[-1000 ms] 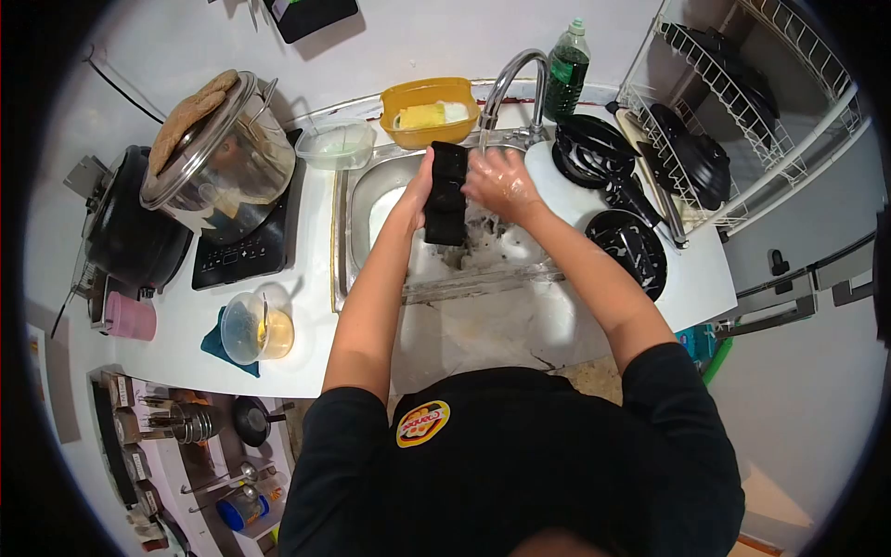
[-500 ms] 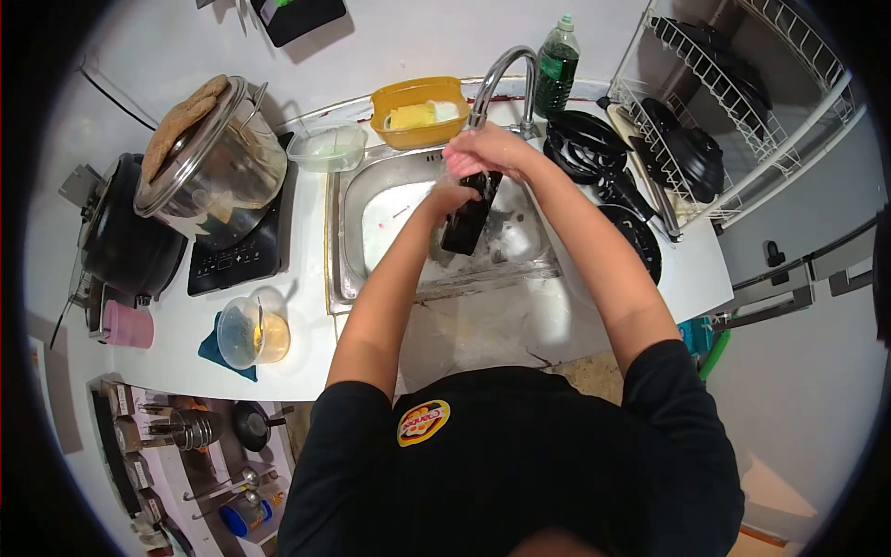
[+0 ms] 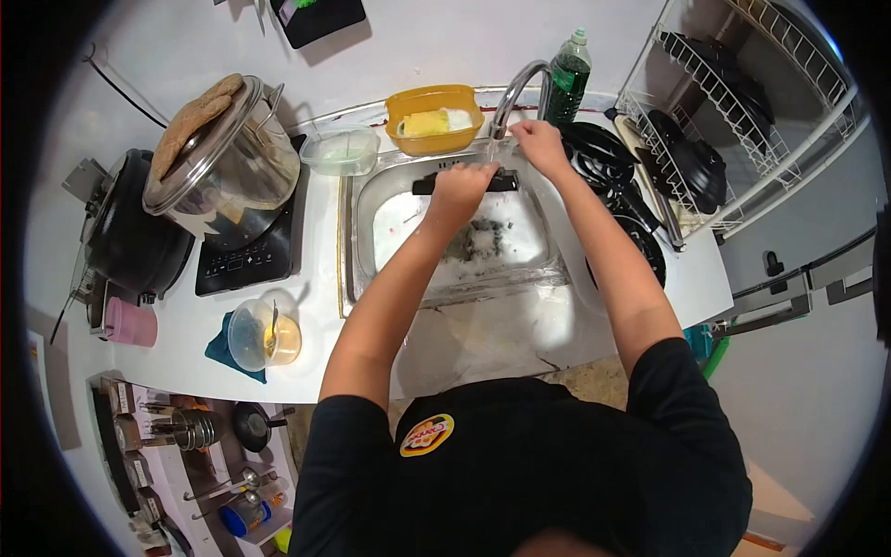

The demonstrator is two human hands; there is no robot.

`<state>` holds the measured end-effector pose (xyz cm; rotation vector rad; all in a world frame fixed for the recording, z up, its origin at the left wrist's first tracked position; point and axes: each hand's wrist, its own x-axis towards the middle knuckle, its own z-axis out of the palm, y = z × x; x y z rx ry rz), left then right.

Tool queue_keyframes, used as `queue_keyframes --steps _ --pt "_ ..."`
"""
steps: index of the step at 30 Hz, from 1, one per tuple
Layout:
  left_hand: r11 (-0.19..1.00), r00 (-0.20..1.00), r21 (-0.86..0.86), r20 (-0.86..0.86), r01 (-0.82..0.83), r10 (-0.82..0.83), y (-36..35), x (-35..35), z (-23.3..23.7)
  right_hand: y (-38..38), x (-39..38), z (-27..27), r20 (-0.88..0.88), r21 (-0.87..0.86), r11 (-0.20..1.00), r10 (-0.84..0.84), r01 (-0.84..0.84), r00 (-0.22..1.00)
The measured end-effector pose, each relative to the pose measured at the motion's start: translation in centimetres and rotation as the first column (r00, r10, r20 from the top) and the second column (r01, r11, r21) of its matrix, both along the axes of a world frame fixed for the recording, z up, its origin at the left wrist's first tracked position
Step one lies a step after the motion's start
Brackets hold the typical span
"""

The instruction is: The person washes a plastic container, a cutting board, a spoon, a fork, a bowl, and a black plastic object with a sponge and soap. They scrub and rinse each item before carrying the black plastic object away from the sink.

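Note:
My left hand is closed around a long, flat black rectangular piece, held level over the back of the steel sink. Its exact kind cannot be made out. My right hand, fingers curled, is beside the base of the curved faucet, at the sink's back right corner. What those fingers grip, if anything, is hidden. Water seems to fall from the spout near my left hand. White suds and dark specks lie in the basin.
Behind the sink stand a yellow tub with a sponge, a clear container and a green soap bottle. Black utensils and a white dish rack are at right. A large steel pot sits on a cooktop at left.
My right hand has left the black piece and moved right, to the faucet's base. The black piece has turned from upright to level in my left hand. The view has shifted slightly.

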<state>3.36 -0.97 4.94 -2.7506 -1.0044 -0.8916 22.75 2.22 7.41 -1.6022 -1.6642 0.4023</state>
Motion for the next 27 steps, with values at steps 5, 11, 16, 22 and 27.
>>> queue_keyframes --steps 5,11,16,22,27 --pt "0.911 0.934 -0.266 0.078 -0.317 0.348 -3.5 -4.3 4.7 1.8 0.4 -4.4 0.510 0.050 0.999 -0.011 -0.017 0.860" --pt "0.583 0.816 -0.697 -0.004 -0.417 0.578 -9.4 -17.2 2.4 1.3 -3.3 -6.4 0.759 -0.464 0.865 0.275 0.193 0.591" --pt "0.462 0.763 -0.885 0.264 -0.052 0.591 -12.5 -22.7 -2.7 2.8 -3.4 -10.7 0.862 -0.302 0.897 0.113 0.321 0.495" --pt "0.347 0.714 -0.937 0.275 0.047 0.644 -14.0 -23.7 -4.1 -0.8 -3.6 -6.0 0.784 -0.441 0.872 0.258 0.213 0.565" --pt "0.440 0.752 -0.863 0.114 -0.249 0.650 -15.3 -23.6 -3.7 -5.3 -0.5 5.8 0.814 -0.178 0.976 0.073 0.129 0.577"
